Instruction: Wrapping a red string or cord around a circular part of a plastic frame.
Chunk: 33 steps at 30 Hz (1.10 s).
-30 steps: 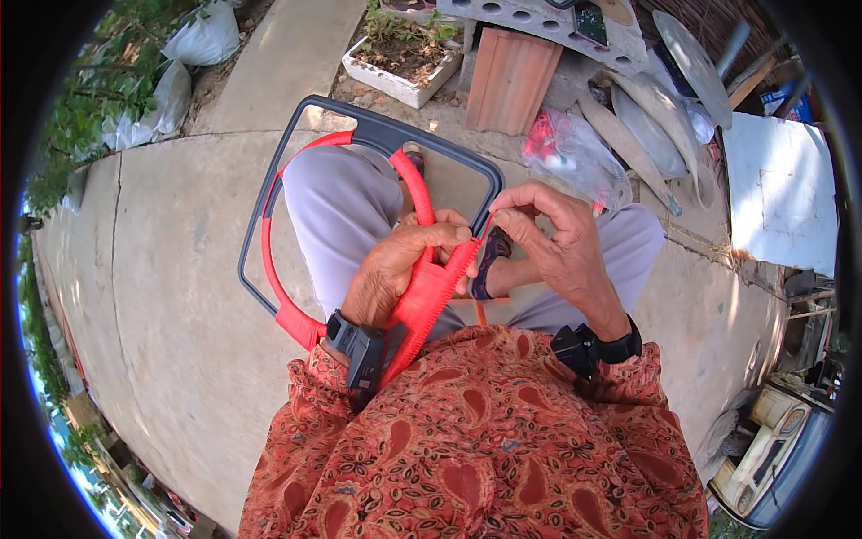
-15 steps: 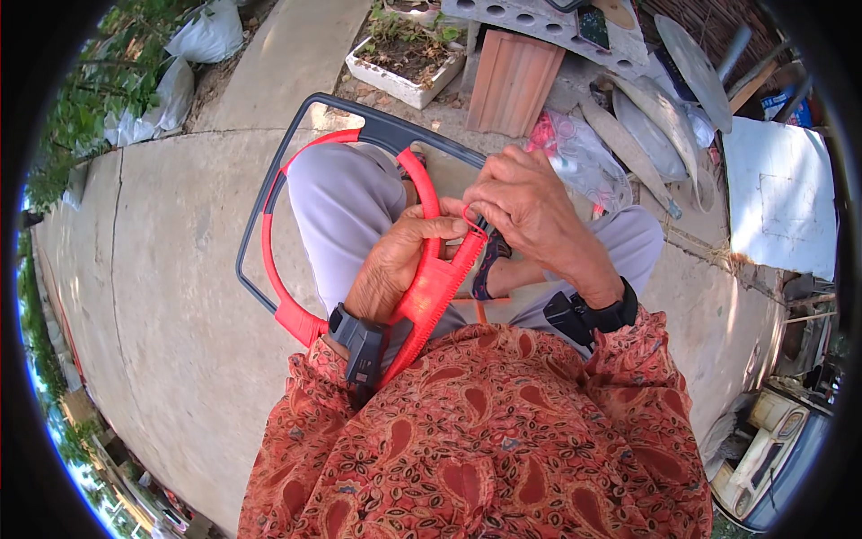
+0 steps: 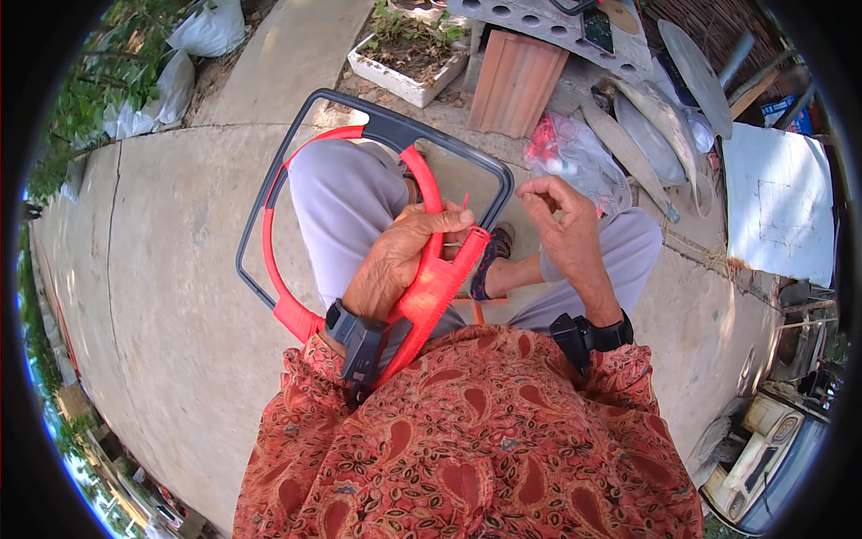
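Observation:
A dark grey looped frame (image 3: 395, 132), much of it wrapped in tight red cord (image 3: 422, 292), lies across my lap and leans over my left knee. My left hand (image 3: 400, 251) grips a red-wrapped bar of it, thumb on top, near the end of the wrapping. A short red strand (image 3: 466, 199) sticks up beside that thumb. My right hand (image 3: 564, 225) is off the frame, just right of its dark bare side. Its thumb and forefinger are drawn together in a pinch; whatever may lie between them is too small to make out.
My legs (image 3: 346, 202) are bent under the frame, above a concrete floor (image 3: 180, 296). Ahead stand a white planter (image 3: 409, 85) and a ridged reddish tile (image 3: 516, 83). A clear plastic bag (image 3: 575, 166) and a pale board (image 3: 779, 202) are to the right.
My right hand has come away from the end of the red wrapping and moved right, baring the frame's dark corner. A red loop there now shows as an upright strand. My left hand keeps its grip.

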{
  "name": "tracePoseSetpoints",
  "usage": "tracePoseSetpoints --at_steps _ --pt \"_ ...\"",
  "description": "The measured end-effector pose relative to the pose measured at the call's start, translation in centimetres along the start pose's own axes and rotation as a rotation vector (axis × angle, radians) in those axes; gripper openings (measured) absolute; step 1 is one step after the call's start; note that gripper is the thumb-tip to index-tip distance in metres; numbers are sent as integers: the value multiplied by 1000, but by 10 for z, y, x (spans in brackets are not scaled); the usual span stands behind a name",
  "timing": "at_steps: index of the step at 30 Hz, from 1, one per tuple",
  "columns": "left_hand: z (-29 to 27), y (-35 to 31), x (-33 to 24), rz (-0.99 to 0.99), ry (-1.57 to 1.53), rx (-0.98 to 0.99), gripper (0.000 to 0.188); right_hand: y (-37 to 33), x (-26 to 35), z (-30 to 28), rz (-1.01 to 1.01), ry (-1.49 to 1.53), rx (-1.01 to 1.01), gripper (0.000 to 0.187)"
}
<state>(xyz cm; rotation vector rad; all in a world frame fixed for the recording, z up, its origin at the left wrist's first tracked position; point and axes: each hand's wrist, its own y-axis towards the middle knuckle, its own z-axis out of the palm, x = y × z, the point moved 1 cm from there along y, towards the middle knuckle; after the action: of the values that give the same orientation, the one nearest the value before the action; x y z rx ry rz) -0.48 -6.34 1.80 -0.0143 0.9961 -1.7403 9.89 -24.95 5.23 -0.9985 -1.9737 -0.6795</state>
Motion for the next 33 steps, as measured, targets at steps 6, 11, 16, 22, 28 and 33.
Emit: tracePoseSetpoints --at_steps 6,11,16,22,28,33 --pt "7 -1 -2 -111 -18 29 19 -5 -25 43 402 949 365 24" --pt "5 -1 -4 -129 -16 52 19 7 -36 57 458 1180 481 17" --pt "2 1 1 -67 -106 34 12 -1 -38 57 529 1136 393 15" --pt "1 2 -1 -31 49 130 12 -27 -37 43 492 1001 293 17" --pt "10 -8 -6 -3 117 59 14 -37 -21 34 410 935 245 17" --pt "9 -6 -5 -22 196 8 17 -42 -11 29 464 871 243 18"
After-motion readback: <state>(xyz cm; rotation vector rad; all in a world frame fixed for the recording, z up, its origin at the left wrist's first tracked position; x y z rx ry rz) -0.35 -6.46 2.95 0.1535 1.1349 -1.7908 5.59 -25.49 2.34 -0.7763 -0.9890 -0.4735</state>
